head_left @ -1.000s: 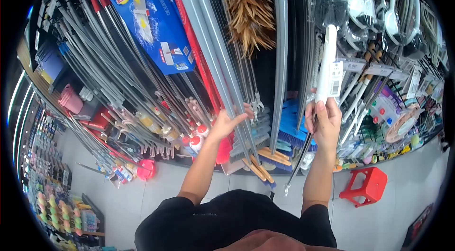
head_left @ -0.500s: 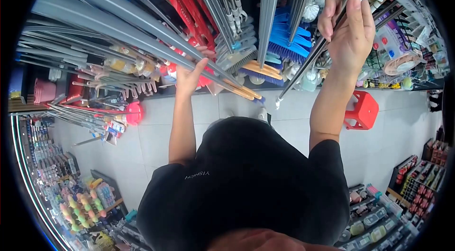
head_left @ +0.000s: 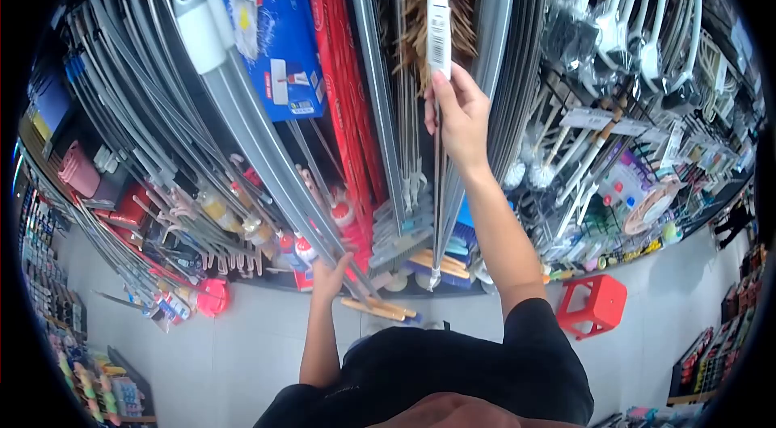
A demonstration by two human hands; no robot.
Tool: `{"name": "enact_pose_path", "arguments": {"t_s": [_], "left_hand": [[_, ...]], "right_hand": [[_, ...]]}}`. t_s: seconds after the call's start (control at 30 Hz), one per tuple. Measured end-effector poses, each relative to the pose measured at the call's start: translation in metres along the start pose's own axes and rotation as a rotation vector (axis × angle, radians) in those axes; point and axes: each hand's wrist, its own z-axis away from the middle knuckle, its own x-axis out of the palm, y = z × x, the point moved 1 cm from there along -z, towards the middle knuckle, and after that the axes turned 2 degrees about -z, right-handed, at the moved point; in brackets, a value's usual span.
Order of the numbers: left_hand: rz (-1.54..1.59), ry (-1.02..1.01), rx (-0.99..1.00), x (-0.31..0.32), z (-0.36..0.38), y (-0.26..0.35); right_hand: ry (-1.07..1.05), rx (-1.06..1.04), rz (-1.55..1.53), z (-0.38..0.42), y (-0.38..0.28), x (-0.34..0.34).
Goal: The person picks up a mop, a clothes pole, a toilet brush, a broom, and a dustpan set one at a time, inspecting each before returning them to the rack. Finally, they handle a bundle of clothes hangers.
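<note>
My left hand (head_left: 330, 276) is closed around the lower part of two long grey poles (head_left: 263, 141). White caps with hanging loops top these poles, and wooden brush heads with blue bristles (head_left: 380, 311) appear at their lower end, just off the floor. Higher up, my right hand (head_left: 462, 117) grips a thin metal pole (head_left: 439, 210) just below its white handle (head_left: 437, 24), which carries a barcode label. That pole stands nearly upright, with a small white fitting (head_left: 434, 278) at its bottom. Brown feather-like bristles (head_left: 462, 0) hang behind the handle.
Red-wrapped poles (head_left: 335, 64) and a blue box (head_left: 279, 56) stand on the rack ahead. White-handled toilet brushes (head_left: 614, 24) hang at the right. A red stool (head_left: 594, 305) is on the floor to the right, and a pink dustpan (head_left: 213, 297) to the left.
The view has tilted up toward the rack. My right hand has moved left with the metal pole, which now stands more upright. My left hand still holds the grey poles.
</note>
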Motion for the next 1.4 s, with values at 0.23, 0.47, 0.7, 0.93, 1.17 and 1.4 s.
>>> {"name": "enact_pose_path", "arguments": {"t_s": [0.23, 0.47, 0.7, 0.93, 1.17, 1.4], "left_hand": [[0.093, 0.037, -0.046, -0.016, 0.012, -0.014], [0.009, 0.023, -0.038, -0.027, 0.013, -0.013], [0.064, 0.041, -0.062, -0.03, 0.01, -0.018], [0.087, 0.048, -0.051, -0.026, 0.003, -0.014], [0.141, 0.038, -0.023, -0.023, -0.002, -0.025], [0.144, 0.017, -0.055, -0.02, -0.003, -0.017]], "right_hand": [[-0.037, -0.164, 0.07, -0.074, -0.004, 0.035], [-0.076, -0.293, 0.011, -0.097, -0.033, 0.063], [-0.054, -0.422, -0.002, -0.106, -0.039, 0.073], [0.029, -0.461, 0.072, -0.099, -0.058, 0.086], [0.101, -0.472, 0.082, -0.095, -0.063, 0.088], [0.072, -0.491, 0.087, -0.098, -0.055, 0.083]]}}
